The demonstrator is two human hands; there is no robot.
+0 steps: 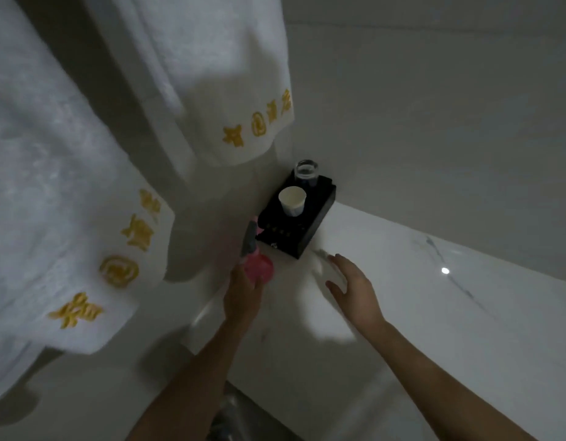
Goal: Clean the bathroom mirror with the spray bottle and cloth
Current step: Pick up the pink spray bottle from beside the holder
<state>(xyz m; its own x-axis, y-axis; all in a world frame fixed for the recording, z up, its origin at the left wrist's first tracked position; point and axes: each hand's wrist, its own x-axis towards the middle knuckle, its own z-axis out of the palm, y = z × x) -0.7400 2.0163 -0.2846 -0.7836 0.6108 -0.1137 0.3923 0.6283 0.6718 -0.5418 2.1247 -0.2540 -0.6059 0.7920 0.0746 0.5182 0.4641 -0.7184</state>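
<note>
Wall (434, 106): pale, plain, filling the upper right; meets a second wall at the corner behind the tray.

Surface (466, 313): white marble-look slab with grey veining, glossy, 1 bright light spot reflected on it; runs from the corner toward lower right.

Towels, 2: white, hanging. Large towel (46, 186) at left, small towel (211, 74) at top centre; each carries yellow embroidered characters near its lower hem.

Tray (296, 218): black, rectangular, set on the surface in the corner. Holds 1 white paper cup (292, 200) and, behind it, 1 clear glass (306, 171), both upright.

Left hand (243, 291): fingers curled round the spray bottle (258, 265), gripping it. Bottle pink with grey trigger head, just left of the tray; whether its base touches the surface cannot be told.

Right hand (351, 284): fingers spread and relaxed, holding nothing, over a blurred white cloth (324, 268) that lies on the surface just in front of the tray. Contact with the cloth cannot be told.
</note>
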